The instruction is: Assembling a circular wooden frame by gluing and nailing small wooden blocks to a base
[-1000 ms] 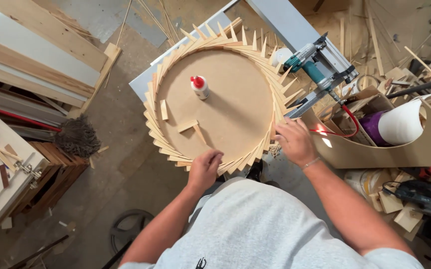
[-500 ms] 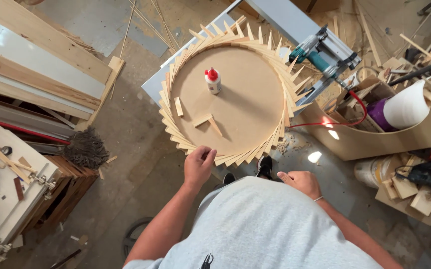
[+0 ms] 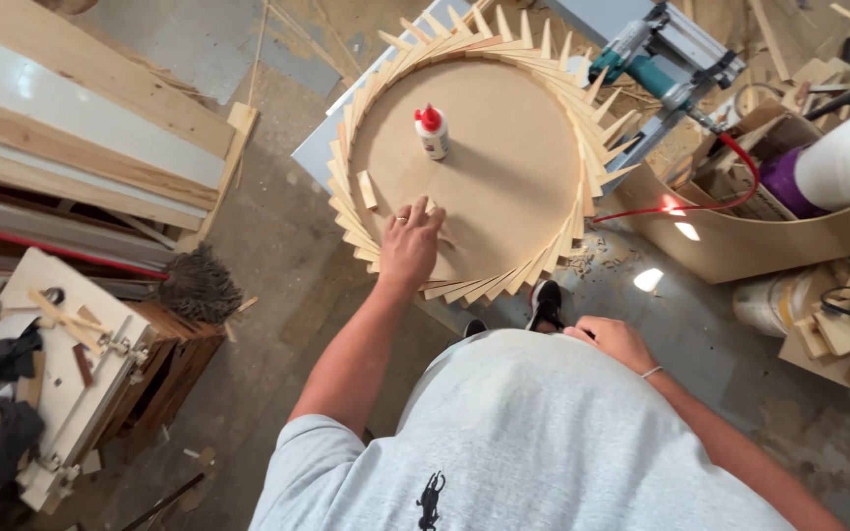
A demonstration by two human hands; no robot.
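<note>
Left hand (image 3: 410, 241), grip loosely spread, fingertips on a small wood piece (image 3: 437, 211) at the near-left of the round wooden disc (image 3: 484, 167), inside its ring of overlapping wooden slats (image 3: 582, 187). Right hand (image 3: 619, 339), grip loosely curled and holding nothing, near the body. Glue bottle (image 3: 433, 133) upright on the disc, far from the left hand; brush (image 3: 199, 285) on the floor, left.

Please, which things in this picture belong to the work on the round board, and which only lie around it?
Belong to the work:
- left hand, resting on the round board
- ring of wooden slats
- glue bottle
- small wood piece

Only lying around:
- right hand, by the waist
- teal power tool
- planks
- brush
</note>
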